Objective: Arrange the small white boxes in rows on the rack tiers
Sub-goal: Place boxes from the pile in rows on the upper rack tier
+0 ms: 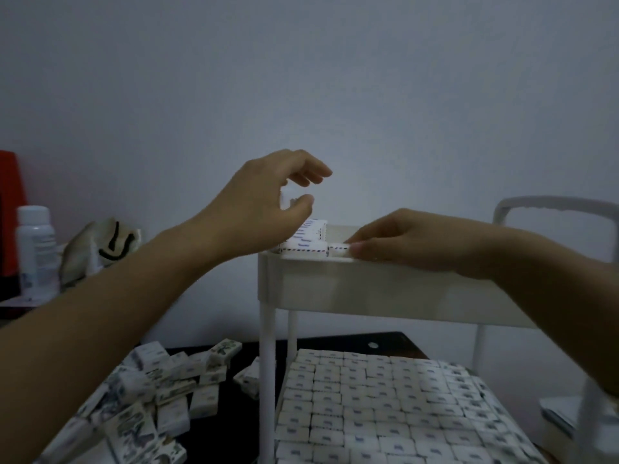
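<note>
A white rack has a top tier (pixel 351 289) at hand height and a lower tier filled with tidy rows of small white boxes (pixel 378 406). A short row of boxes (pixel 306 241) lies at the top tier's left end. My left hand (pixel 264 209) hovers above that row and pinches a small white box (pixel 287 199) between thumb and fingers. My right hand (pixel 412 241) rests on the top tier's front rim, its fingertips pressed against a box (pixel 338 249) at the row's near end.
A loose heap of boxes (pixel 150 396) lies on the dark table left of the rack. A white bottle (pixel 35 249), a crumpled cloth (pixel 104 249) and a red object (pixel 11 209) stand at far left. The rack's handle (pixel 549 204) rises at right.
</note>
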The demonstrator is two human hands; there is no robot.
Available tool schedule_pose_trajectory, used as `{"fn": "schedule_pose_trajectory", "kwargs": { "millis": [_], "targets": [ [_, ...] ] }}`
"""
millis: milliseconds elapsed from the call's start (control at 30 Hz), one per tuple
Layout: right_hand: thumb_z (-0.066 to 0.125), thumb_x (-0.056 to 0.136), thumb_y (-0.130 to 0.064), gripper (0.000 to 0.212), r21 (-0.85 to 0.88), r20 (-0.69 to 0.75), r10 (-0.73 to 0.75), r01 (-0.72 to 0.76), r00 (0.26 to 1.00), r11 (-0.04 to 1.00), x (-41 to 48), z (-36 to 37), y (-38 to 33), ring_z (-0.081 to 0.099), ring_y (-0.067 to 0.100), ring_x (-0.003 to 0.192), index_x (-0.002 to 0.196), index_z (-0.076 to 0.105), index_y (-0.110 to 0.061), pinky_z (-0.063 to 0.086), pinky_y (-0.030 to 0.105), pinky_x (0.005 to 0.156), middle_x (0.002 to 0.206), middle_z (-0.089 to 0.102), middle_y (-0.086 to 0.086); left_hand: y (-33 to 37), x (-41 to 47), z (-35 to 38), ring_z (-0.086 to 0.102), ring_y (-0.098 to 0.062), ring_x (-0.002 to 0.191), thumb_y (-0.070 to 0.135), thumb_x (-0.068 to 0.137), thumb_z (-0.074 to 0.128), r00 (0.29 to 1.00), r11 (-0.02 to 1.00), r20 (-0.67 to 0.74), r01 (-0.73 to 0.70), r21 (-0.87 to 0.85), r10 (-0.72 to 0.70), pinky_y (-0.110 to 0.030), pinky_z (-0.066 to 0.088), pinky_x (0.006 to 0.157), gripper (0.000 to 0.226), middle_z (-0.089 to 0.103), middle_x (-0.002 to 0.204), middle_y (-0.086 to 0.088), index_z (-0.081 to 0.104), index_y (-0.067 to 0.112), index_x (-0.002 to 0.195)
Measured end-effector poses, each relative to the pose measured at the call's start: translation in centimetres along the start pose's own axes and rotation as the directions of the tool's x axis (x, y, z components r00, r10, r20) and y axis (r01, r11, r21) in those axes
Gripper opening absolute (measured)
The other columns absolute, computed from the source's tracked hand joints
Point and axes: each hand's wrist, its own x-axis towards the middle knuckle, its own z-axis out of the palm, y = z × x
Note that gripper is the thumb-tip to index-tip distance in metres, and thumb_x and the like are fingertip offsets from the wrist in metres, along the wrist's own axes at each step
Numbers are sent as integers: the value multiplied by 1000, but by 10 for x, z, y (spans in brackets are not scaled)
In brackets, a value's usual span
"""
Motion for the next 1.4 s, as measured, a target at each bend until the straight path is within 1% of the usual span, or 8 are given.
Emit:
{"fn": "schedule_pose_trajectory", "kwargs": {
  "millis": [267, 400, 500, 700, 833, 933, 1100, 1400],
  "targets": [
    [34, 100, -46, 49, -182, -239, -138, 95, 961, 979, -9, 10, 2, 52, 8, 114, 145, 38, -29, 40, 30, 100, 138, 53, -6, -1, -39, -2, 52, -3, 109, 23, 87, 52, 975, 999, -218, 36, -21, -40, -7, 38, 94, 36, 57, 118, 10, 58, 19, 123],
    [48, 97, -35, 35, -261, -636, -419, 331, 648, 907, -20, 37, -9, 54, 2, 109, 129, 53, -21, 48, 35, 98, 124, 58, -13, -8, -72, -7, 52, -5, 107, 12, 85, 54, 952, 998, -301, 65, 6, -60, -12, 39, 95, 35, 56, 115, 8, 60, 13, 120],
    [46, 89, -20, 25, -244, -693, -526, 526, 493, 814, -30, 87, -25, 61, 9, 96, 108, 62, -16, 52, 34, 85, 104, 66, -6, -24, -105, -4, 52, -2, 105, 11, 85, 53, 947, 989, -285, 146, -27, -147, -14, 39, 94, 34, 56, 112, 7, 60, 15, 119],
    [44, 80, -14, 36, -105, -294, -552, 548, 780, 830, 3, 251, -43, 50, 20, 101, 113, 58, -14, 45, 38, 83, 108, 58, 4, -82, -199, 17, 57, -9, 99, 11, 87, 53, 903, 914, -154, 405, -4, -401, -29, 47, 85, 22, 61, 108, 2, 64, 20, 104],
    [53, 84, -27, 63, -102, -136, -25, 12, 990, 995, 91, 332, -34, 19, 39, 140, 143, 34, -12, 21, 50, 115, 150, 26, 17, -108, -258, 35, 59, -16, 96, 4, 87, 56, 810, 808, -82, 586, 62, -581, -31, 47, 79, 22, 60, 103, 3, 66, 21, 97],
    [46, 92, -33, 67, -129, -154, 312, -332, 937, 934, 156, 358, -26, -1, 43, 145, 150, 23, -12, 5, 55, 117, 159, 6, 19, -118, -286, 46, 57, -12, 98, 3, 87, 55, 757, 752, -20, 652, 92, -653, -31, 48, 81, 27, 59, 106, 5, 65, 25, 98],
    [26, 99, -47, 62, -319, -160, 457, -484, 875, 815, 208, 364, 5, -9, 51, 142, 152, 24, -14, -4, 63, 114, 161, -3, 15, -133, -310, 53, 53, -7, 102, 9, 91, 53, 740, 741, 73, 657, 136, -669, -27, 44, 85, 24, 57, 108, 12, 65, 27, 101],
    [43, 93, -35, 53, -420, -7, 530, -483, 848, 768, 195, 379, 14, 21, 41, 137, 141, 42, -13, 38, 50, 103, 149, 29, 14, -147, -329, 42, 50, -11, 105, 9, 86, 51, 789, 779, 94, 569, 263, -608, -30, 43, 91, 27, 58, 108, 10, 65, 24, 104]
  ]
}}
